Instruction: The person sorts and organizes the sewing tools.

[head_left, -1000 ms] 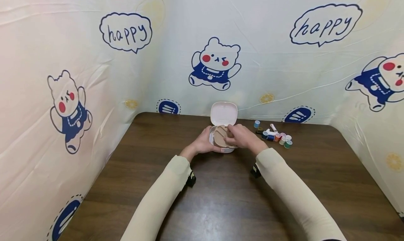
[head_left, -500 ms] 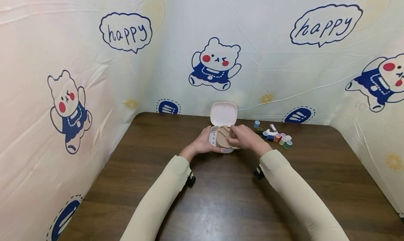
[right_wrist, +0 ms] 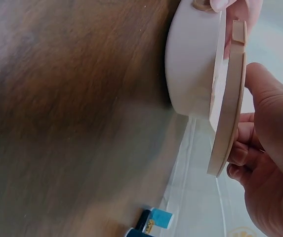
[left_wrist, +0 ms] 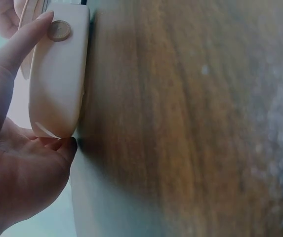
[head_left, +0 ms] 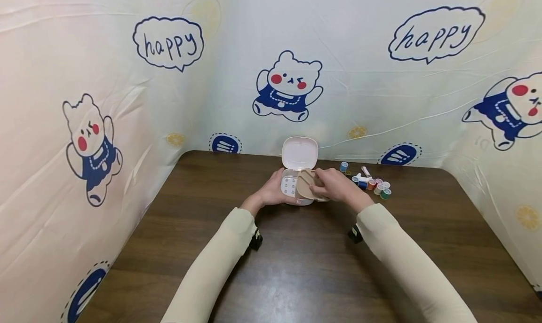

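Note:
A small white box (head_left: 305, 202) stands on the table with its hinged lid (head_left: 299, 153) raised at the back. My left hand (head_left: 271, 190) holds the box by its left side; in the left wrist view the thumb lies on the front wall beside a round tan button (left_wrist: 59, 30). With my right hand (head_left: 335, 185) I pinch a beige compartment tray (head_left: 306, 187) over the right part of the box. The right wrist view has this tray (right_wrist: 228, 108) tilted along the box's rim. Inside the box, at left, shows a white card (head_left: 290, 185) bearing small metallic pieces.
Right of the box lie several thread spools, among them a light blue one (head_left: 344, 166), an orange one (head_left: 371, 185) and a green one (head_left: 386, 194). A small white-and-silver item (head_left: 366, 172) lies behind them. Printed cloth (head_left: 186, 102) hangs behind the table (head_left: 271, 266).
My right hand has moved the beige tray to the right across the box, which uncovers the white card inside. The left hand and the box have stayed in place.

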`<state>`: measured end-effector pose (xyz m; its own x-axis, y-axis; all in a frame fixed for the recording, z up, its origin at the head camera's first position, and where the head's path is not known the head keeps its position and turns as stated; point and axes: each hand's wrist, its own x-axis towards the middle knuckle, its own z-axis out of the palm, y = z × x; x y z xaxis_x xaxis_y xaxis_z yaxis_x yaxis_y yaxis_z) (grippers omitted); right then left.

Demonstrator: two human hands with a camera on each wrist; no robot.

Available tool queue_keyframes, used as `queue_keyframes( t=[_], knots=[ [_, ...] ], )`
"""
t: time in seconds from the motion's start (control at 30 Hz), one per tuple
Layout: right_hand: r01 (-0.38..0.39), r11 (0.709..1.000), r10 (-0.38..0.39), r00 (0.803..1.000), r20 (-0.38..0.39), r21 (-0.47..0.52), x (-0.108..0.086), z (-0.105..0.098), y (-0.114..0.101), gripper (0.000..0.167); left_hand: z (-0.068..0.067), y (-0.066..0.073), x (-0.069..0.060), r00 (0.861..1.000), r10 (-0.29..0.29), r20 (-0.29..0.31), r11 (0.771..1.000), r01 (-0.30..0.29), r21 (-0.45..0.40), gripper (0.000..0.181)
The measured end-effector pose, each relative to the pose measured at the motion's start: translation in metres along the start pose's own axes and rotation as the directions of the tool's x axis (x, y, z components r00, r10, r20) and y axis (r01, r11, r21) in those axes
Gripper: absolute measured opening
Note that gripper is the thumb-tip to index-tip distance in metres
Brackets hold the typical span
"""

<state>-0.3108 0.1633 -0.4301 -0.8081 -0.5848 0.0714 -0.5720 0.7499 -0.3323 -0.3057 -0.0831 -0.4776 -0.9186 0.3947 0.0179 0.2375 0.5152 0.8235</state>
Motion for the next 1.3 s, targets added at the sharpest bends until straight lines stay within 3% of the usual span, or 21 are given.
queue_keyframes(
  t=[0.47,1.3],
  knots=[
    [-0.022,1.0,0.022,1.0,0.007,0.006,-0.012,-0.002,0.009,0.026,0.002,0.002,0.002,1.0,0.029,-0.007,0.999,-0.029,0.015,0.113],
    [-0.021,1.0,0.021,0.999,0.032,0.004,-0.033,0.0,0.013,0.027,0.003,0.001,0.002,1.0,-0.002,-0.008,0.999,0.003,0.034,0.113]
  ],
)
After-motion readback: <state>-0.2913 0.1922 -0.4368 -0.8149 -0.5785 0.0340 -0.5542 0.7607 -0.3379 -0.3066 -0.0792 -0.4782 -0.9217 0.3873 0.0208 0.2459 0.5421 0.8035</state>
